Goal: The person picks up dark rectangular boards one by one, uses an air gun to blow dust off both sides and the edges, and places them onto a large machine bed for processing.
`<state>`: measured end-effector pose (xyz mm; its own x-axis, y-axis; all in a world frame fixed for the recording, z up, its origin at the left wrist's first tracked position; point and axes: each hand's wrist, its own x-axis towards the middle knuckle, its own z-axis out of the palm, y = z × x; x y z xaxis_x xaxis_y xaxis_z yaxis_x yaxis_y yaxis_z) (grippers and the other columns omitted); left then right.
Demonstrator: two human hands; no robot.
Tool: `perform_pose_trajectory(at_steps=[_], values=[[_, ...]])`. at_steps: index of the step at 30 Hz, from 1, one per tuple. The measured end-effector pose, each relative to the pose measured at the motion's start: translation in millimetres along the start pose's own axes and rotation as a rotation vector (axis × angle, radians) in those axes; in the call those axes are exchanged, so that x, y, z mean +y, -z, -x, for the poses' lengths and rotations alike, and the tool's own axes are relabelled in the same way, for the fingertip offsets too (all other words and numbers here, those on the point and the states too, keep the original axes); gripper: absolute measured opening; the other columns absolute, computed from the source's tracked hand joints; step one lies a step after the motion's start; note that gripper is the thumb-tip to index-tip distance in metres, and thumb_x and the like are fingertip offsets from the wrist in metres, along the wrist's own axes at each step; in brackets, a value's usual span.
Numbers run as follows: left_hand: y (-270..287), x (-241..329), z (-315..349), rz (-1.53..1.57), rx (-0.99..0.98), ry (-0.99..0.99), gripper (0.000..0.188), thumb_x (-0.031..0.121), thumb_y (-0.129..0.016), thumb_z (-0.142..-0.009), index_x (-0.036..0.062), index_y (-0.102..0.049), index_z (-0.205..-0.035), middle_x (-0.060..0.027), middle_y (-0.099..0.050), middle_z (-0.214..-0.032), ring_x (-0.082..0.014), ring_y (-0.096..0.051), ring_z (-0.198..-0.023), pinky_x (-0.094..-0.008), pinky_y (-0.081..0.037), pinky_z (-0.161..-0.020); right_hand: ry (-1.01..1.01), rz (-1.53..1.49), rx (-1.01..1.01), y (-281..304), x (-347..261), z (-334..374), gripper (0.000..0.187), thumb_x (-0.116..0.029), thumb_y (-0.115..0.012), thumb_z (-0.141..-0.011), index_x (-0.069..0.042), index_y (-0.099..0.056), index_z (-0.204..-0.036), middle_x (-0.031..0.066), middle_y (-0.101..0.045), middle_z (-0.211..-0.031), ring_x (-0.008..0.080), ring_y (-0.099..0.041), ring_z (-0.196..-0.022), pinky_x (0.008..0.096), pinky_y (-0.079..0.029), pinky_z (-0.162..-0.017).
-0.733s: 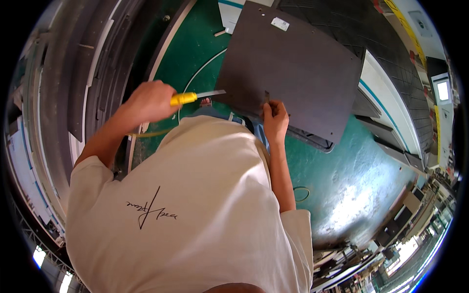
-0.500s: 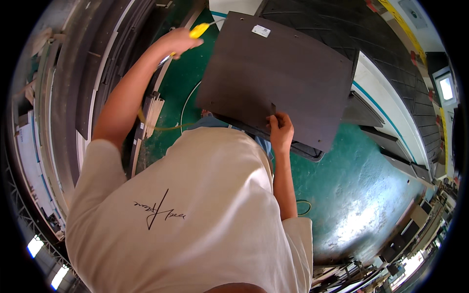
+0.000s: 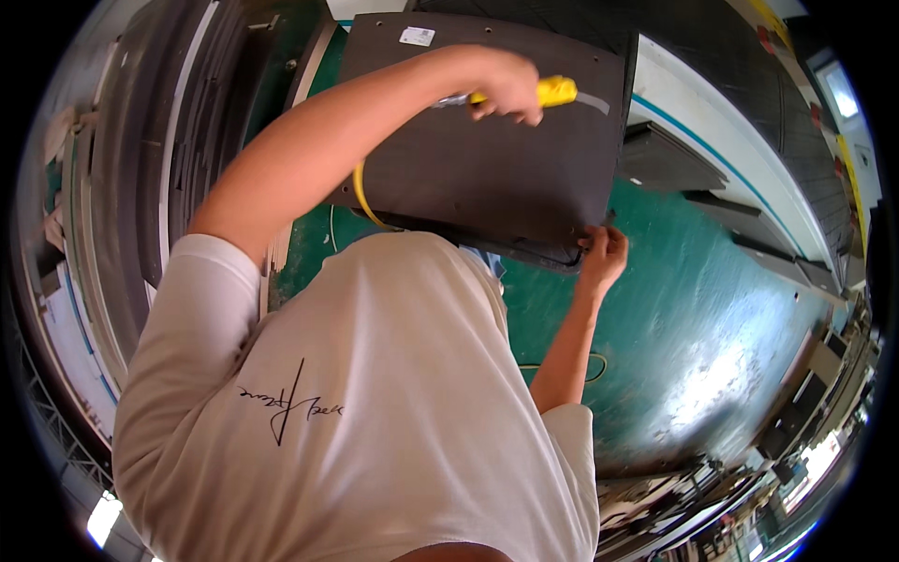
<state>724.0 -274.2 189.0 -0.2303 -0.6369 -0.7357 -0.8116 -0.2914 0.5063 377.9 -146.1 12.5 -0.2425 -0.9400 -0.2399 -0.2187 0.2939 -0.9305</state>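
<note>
A dark brown rectangular panel point(image 3: 449, 178) with small holes near its edges and a white label point(image 3: 417, 36) lies before me. My left hand point(image 3: 508, 86) is over its far half, closed around a yellow air blow gun point(image 3: 558, 91) with a thin grey nozzle pointing right. From the gun's side a yellow hose point(image 3: 361, 192) loops down across the panel's left part. At the near right corner, the fingers of my right hand point(image 3: 604, 251) pinch a small dark strip point(image 3: 610, 217). Most of that strip is hidden by the fingers.
Long dark boards point(image 3: 201, 122) are stacked at the left. White panels with a blue edge line point(image 3: 721, 150) and dark boards point(image 3: 665, 155) stand at the right. A thin hose point(image 3: 596, 367) lies on the green floor point(image 3: 693, 281). More offcuts point(image 3: 674, 506) are piled at lower right.
My left hand has swung right with the blow gun, from beyond the panel's left edge to over the panel. My right hand has moved right to the near corner. The view has shifted slightly.
</note>
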Motion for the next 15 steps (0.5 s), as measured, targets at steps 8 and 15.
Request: perform_pose_trajectory(at_steps=[8,15], values=[[-26,-141,142,-0.44,-0.144,0.087,0.047,0.042,-0.076,-0.082,-0.0052,-0.072,-0.087,-0.021,-0.069,-0.074,-0.0374,-0.069,-0.072,-0.0451,-0.054,-0.069,-0.027,0.089,0.172,27,18,15,0.028,-0.014,-0.06,-0.103,0.005,-0.059,-0.124,0.0092,-0.075,-0.094,0.0112,-0.063,-0.068,0.0259,-0.046,-0.054],[-20,-328,269,-0.374,-0.153,0.599,0.036,0.033,-0.078,-0.08,-0.0028,-0.073,-0.081,-0.0182,-0.07,-0.069,-0.031,-0.067,-0.053,-0.0393,-0.055,-0.06,0.029,0.383,0.116,15,7,2,0.026,-0.023,-0.069,-0.098,0.002,-0.071,-0.103,0.0068,-0.075,-0.096,0.0142,-0.065,-0.079,0.0303,-0.051,-0.072]])
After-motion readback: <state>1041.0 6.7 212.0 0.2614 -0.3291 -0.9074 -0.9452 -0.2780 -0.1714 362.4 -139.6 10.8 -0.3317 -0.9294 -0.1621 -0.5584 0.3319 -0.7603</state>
